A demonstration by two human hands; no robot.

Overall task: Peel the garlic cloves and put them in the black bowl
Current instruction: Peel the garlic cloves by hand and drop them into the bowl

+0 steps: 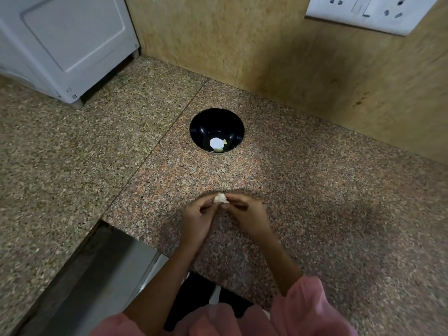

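Observation:
A pale garlic clove (220, 198) with papery skin sits between the fingertips of both hands, just above the speckled granite counter. My left hand (197, 218) pinches its left side and my right hand (246, 213) pinches its right side. Farther back stands the black bowl (206, 122), upright near the wall. Two small peeled cloves (225, 141) lie in its bottom beside a bright white glare spot. Part of the held clove is hidden by my fingers.
A white appliance (65, 44) stands at the back left of the granite counter (315, 190). A tan stone wall runs behind the bowl, with a white socket plate (368, 13) at the top right. The counter edge drops off at the lower left.

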